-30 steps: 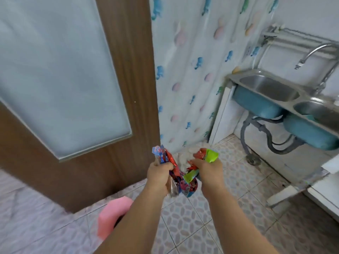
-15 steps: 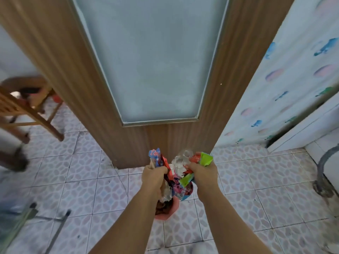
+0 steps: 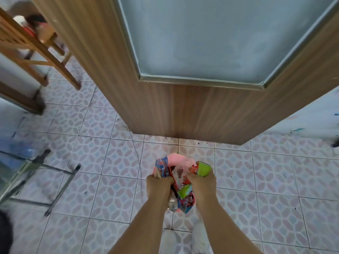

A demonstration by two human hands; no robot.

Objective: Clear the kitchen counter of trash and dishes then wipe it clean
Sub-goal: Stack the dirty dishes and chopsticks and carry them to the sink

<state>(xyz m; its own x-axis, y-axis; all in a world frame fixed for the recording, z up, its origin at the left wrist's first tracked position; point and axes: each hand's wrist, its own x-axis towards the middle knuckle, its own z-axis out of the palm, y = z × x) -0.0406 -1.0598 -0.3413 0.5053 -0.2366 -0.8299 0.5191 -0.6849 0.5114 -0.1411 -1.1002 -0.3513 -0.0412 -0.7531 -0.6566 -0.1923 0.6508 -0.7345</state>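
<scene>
Where the two grips meet, the left hand (image 3: 159, 182) and right hand (image 3: 201, 181) each curl tightly round crumpled snack wrappers (image 3: 184, 191). Directly beneath both grips sits a pink bin (image 3: 176, 160) (mostly hidden), with a wooden door (image 3: 192, 110) just beyond.

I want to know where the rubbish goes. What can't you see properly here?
Head view only:
Pink container: mostly hidden under the wrappers, the left hand and the right hand; its inside is unseen.
Metal stand, left: blurred by motion.
Wooden chair: cut off by the top-left edge.
</scene>
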